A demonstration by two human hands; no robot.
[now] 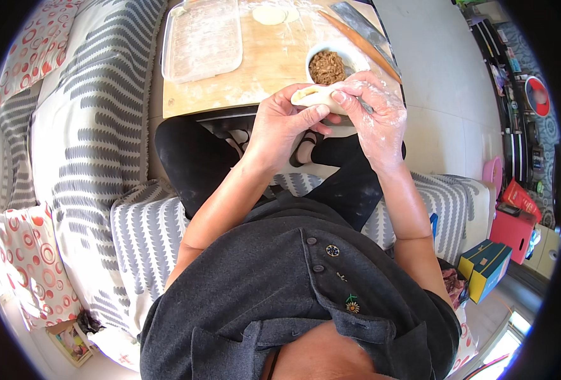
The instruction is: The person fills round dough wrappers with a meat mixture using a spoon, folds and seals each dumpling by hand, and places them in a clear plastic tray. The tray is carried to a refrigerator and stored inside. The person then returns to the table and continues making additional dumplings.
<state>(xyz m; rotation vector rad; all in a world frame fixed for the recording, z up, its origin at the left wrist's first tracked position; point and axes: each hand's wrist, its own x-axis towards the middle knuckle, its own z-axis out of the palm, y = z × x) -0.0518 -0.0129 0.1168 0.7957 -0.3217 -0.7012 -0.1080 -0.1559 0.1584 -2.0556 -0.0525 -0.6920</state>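
Observation:
A folded dumpling (319, 99) of pale dough is pinched between my two hands, with a gap showing at its left end. My left hand (285, 111) has its thumb along the front of the dough. On the other end, my flour-dusted right hand (375, 111) presses with its thumb. A grey metal utensil (366, 105) pokes out beneath the right fingers; most of it is hidden. Just beyond the hands stands a white bowl (310, 52) holding brown minced filling (327, 67). Flat round dough wrappers (268, 15) lie at the far side of the floured wooden board (271, 52).
On the board's left is a translucent plastic tray (202, 42). A wooden rolling pin (361, 45) and a broad metal blade (359, 23) lie at its right. A sofa with a patterned cover (100, 95) runs along the left; boxes (484, 268) stand at the lower right.

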